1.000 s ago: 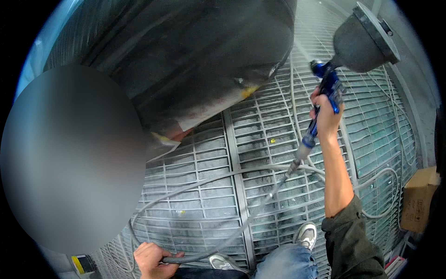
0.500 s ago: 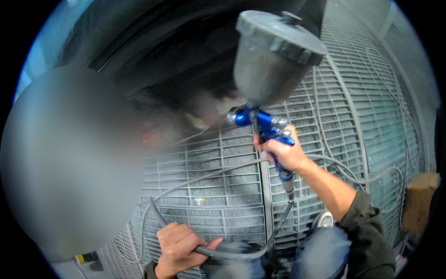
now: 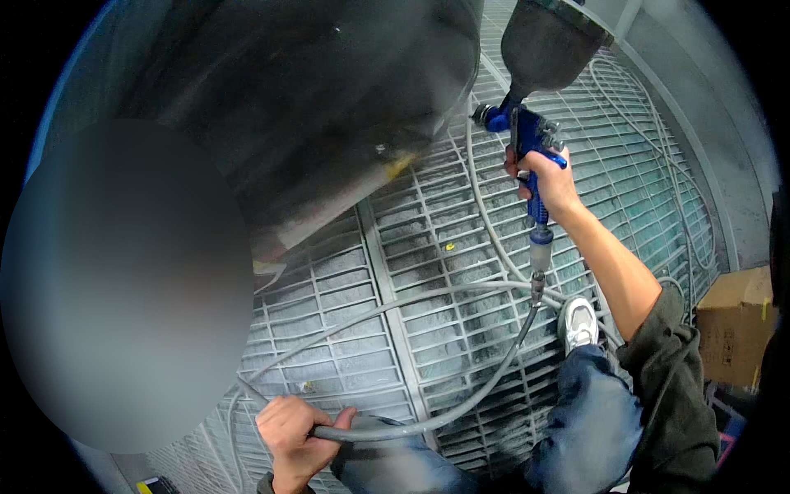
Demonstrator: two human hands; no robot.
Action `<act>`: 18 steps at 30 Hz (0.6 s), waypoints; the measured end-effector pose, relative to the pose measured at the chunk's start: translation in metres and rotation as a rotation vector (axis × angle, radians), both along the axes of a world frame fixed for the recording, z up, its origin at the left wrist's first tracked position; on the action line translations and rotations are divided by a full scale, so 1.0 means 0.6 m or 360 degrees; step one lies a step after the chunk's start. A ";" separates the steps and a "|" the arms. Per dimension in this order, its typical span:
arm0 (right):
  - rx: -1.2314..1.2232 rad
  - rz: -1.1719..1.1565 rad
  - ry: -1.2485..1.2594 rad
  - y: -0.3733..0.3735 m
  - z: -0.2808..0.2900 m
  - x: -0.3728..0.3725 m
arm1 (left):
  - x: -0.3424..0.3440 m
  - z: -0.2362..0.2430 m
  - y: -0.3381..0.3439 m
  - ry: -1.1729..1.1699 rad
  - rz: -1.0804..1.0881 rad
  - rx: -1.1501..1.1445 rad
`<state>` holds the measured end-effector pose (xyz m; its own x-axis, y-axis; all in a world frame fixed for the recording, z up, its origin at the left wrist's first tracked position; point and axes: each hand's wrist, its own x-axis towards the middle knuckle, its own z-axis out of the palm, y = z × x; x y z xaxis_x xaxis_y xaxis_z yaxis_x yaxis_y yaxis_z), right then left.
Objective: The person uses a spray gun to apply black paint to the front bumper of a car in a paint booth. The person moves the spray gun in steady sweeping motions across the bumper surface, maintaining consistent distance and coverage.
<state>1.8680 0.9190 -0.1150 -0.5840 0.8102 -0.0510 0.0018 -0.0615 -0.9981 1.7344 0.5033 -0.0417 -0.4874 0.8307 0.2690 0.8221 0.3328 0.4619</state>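
A grated floor (image 3: pixel 461 346) fills most of the view, pale hoses (image 3: pixel 476 185) lying across it. Over its upper left bulges a dark, curved panel (image 3: pixel 313 90); a yellow patch (image 3: pixel 400 166) near its lower edge shows plainly, where half a second ago the spray gun stood in front of that area. A blurred oval hides much of the left side. The person's jeans (image 3: pixel 588 416) are at the bottom, and a cardboard box (image 3: pixel 732 325) stands at the right, showing more of its side than before.

A grey hose (image 3: pixel 461 418) sags from the left hand in a long curve up to the coupling below the gun's handle. The blue spray gun (image 3: pixel 528 136) is now higher in the view, in front of the grating just right of the panel, its grey cup (image 3: pixel 547 49) upright and cut off by the top edge. One shoe (image 3: pixel 579 323), mostly hidden half a second ago, is in plain sight.

The right hand (image 3: pixel 547 181) wraps the handle, fingers curled; whether the trigger is pressed, I cannot tell. The left hand (image 3: pixel 292 432) again clasps the hose, fingers closed around it. A small yellow scrap (image 3: pixel 449 246) lies on the grating.
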 end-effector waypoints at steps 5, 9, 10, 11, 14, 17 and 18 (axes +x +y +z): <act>0.0068 -0.0198 0.0006 0.150 -0.054 0.045 | 0.060 -0.005 0.093 0.0112 0.0077 -0.0126; 0.0031 -0.0094 0.0288 0.189 -0.053 0.085 | 0.102 -0.020 0.163 0.0214 0.0131 -0.0152; -0.0009 0.0032 0.0353 0.193 -0.052 0.097 | 0.112 -0.027 0.179 0.0177 0.0123 -0.0174; -0.0092 0.0154 0.0337 0.197 -0.050 0.106 | 0.122 -0.036 0.193 0.0140 0.0117 -0.0197; -0.0314 0.0452 0.0401 0.215 -0.049 0.141 | 0.148 -0.051 0.242 0.0070 0.0042 -0.0259; -0.0290 0.0385 0.0359 0.247 -0.086 0.152 | 0.165 -0.057 0.278 0.0097 -0.0007 -0.0348; -0.0314 0.0435 0.0338 0.253 -0.092 0.151 | 0.169 -0.055 0.283 0.0125 0.0016 -0.0366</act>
